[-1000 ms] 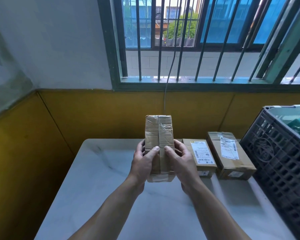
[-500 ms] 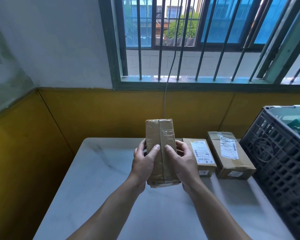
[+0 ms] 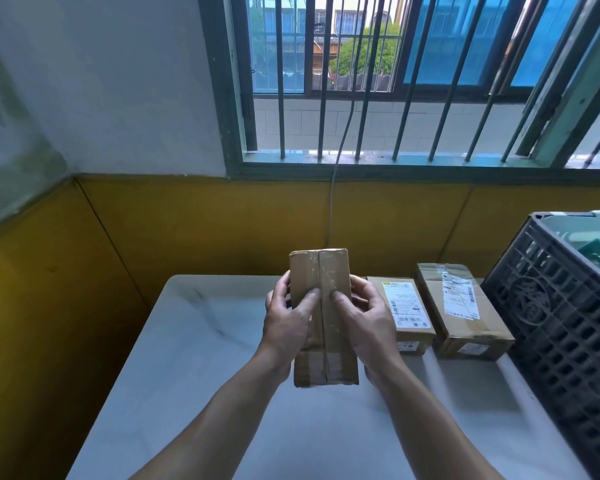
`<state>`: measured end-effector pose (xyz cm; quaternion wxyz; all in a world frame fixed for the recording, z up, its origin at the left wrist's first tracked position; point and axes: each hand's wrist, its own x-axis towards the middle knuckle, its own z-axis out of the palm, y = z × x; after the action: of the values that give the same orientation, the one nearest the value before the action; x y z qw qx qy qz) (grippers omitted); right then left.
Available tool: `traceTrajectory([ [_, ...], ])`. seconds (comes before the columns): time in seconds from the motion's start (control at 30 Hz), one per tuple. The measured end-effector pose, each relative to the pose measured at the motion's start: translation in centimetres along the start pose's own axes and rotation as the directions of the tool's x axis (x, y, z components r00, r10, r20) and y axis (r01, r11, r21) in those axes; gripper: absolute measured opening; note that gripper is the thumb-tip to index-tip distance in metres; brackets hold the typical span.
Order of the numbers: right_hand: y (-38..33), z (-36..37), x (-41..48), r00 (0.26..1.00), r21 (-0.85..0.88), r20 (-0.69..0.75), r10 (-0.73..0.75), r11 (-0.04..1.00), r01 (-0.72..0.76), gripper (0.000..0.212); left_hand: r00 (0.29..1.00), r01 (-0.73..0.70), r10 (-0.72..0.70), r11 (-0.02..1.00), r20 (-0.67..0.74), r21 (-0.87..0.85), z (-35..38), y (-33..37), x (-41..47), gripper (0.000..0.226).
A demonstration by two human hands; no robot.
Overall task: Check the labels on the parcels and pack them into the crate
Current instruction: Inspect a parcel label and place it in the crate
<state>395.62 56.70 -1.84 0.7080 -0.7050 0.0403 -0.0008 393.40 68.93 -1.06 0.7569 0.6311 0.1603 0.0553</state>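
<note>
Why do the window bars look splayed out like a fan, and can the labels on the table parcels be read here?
Head view throughout: the wide-angle lens fans the window bars outward; window backlight leaves the held parcel dim, with faint glare on its tape; the middle parcel's label and the right parcel's label show barcodes, but their print is too small to read.

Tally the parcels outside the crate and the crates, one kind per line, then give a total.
Parcels: 3 (held parcel, middle parcel, right parcel)
Crates: 1 (dark crate)
Total: 4
</note>
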Motion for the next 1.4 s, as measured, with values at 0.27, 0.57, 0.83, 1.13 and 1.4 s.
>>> traceTrajectory([
  [0.27,-0.4,0.5,-0.2,1.000,-0.018,-0.001,-0.018,1.000,0.018,0.039,0.999,-0.022,0.023,1.000,0.028,-0.005,0.0,0.5,-0.2,0.052],
  [0.57,-1.0,0.6,-0.3,1.000,-0.006,0.005,-0.019,1.000,0.019,0.040,1.000,-0.026,0.026,1.000,-0.007,-0.001,0.3,0.8,0.1,0.062],
  [0.83,-1.2,1.1,-0.4,1.000,0.034,-0.014,-0.002,0.999,0.002,0.050,0.999,-0.014,0.015,1.000,0.028,-0.026,0.0,0.8,0.2,0.054],
  [1.13,-0.9,0.7,0.2,0.998,0.009,-0.030,0.046,0.999,-0.046,0.032,1.000,0.011,-0.012,0.999,0.017,0.040,0.2,0.5,0.4,0.055],
  [1.4,-0.9,0.8,0.0,0.999,-0.014,-0.017,0.049,0.999,-0.049,0.038,1.000,-0.008,0.008,1.000,0.010,0.027,0.1,0.5,0.3,0.060],
])
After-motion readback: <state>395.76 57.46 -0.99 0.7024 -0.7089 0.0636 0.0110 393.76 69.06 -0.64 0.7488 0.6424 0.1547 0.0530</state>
